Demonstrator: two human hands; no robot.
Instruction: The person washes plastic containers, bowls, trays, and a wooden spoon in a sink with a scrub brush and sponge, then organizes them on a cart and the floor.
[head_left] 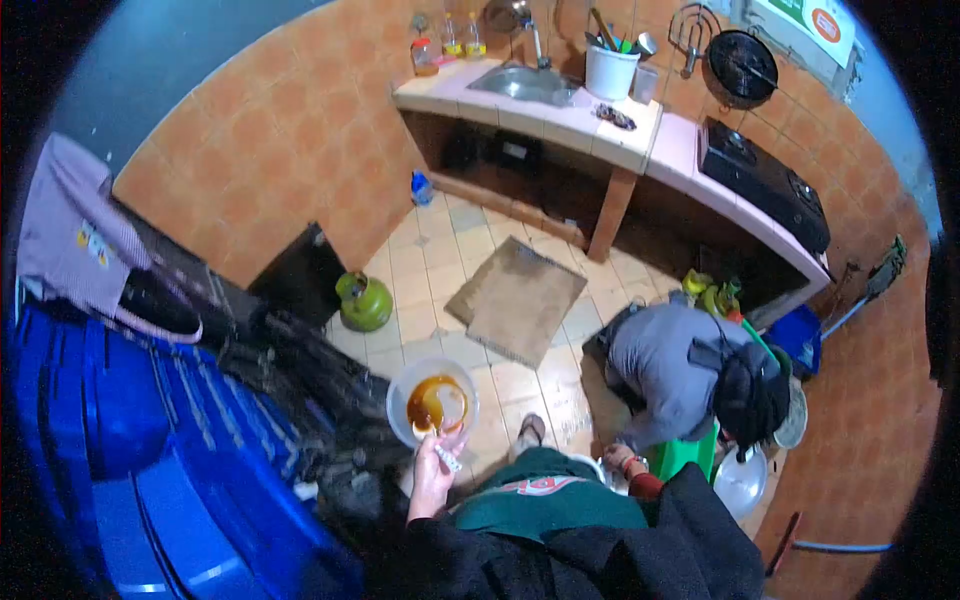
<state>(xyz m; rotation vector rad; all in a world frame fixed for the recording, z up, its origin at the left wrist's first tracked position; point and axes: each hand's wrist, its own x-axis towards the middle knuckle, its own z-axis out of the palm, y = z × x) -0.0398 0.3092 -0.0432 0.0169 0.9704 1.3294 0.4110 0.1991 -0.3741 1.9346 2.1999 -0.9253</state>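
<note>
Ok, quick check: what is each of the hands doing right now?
Left hand: closed on a spoon, at the rim of the bowl of brown sauce.
Right hand: cannot be told.

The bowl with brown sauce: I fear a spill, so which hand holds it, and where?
The left hand grips the bowl by its near rim. The right hand is not in view.

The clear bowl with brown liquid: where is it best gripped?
Probably at the near rim, coming from below in the picture, where the left hand already pinches it. The bowl is wide and open-topped with liquid inside, so a level rim hold seems safest.
</note>
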